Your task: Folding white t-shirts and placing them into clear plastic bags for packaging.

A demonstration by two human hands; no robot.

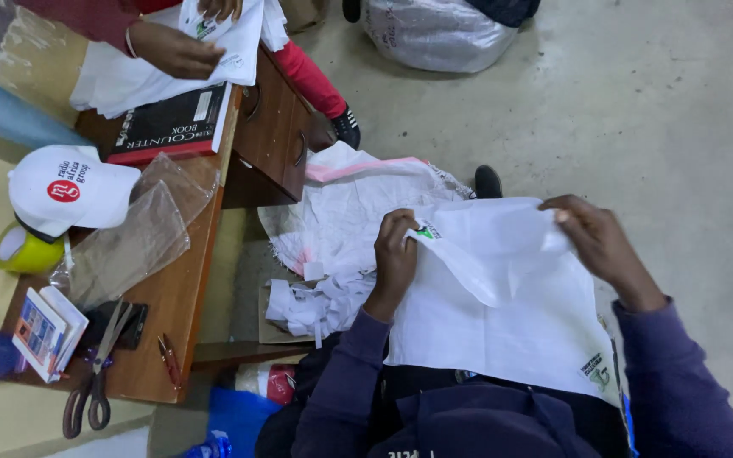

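A white cloth garment (502, 314) lies spread over my lap. My left hand (394, 259) grips its upper left edge, beside a small green and black mark. My right hand (600, 242) pinches the upper right edge and holds it up, so the top of the cloth folds over between my hands. Both my arms are in dark purple sleeves.
A wooden table (176, 297) at left carries scissors (95, 377), a white cap (69, 191), clear plastic bags (142, 229), a black book (176, 123), a small booklet (44, 331) and a yellow tape roll (23, 250). Another person's hand (176, 49) holds white cloth there. A white sack (358, 208) and cloth scraps (311, 301) lie on the floor.
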